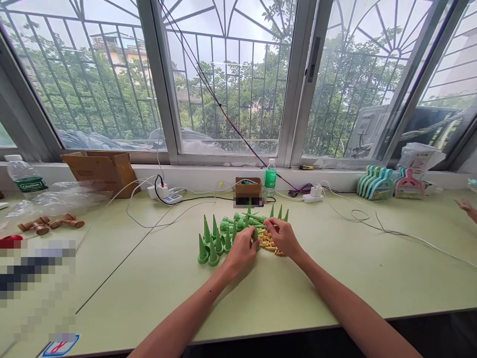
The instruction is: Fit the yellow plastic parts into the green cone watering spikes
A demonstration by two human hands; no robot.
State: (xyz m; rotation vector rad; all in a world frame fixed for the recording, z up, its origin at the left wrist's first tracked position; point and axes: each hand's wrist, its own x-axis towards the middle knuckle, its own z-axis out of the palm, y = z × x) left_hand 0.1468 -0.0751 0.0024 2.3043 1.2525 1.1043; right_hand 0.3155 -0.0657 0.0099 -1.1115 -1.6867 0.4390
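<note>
Green cones (213,254) stand upright in a group on the pale green table (268,298), and more green pieces (227,223) lie in a pile behind my hands. My left hand (242,248) is closed round a green cone (255,234) at the right side of the group. Close beside it, my right hand (281,235) has its fingers pinched together near the tip of that cone; whatever they hold is too small to make out. Small yellow pieces (267,241) lie heaped between and under my hands. A few more green cones (279,213) stand behind my right hand.
Behind the pile are a small brown box (248,188) and a green-labelled bottle (271,176). White cables (365,219) cross the table to power strips. Brown wooden pieces (40,226) lie left. Another person's hand (465,209) shows at the right edge.
</note>
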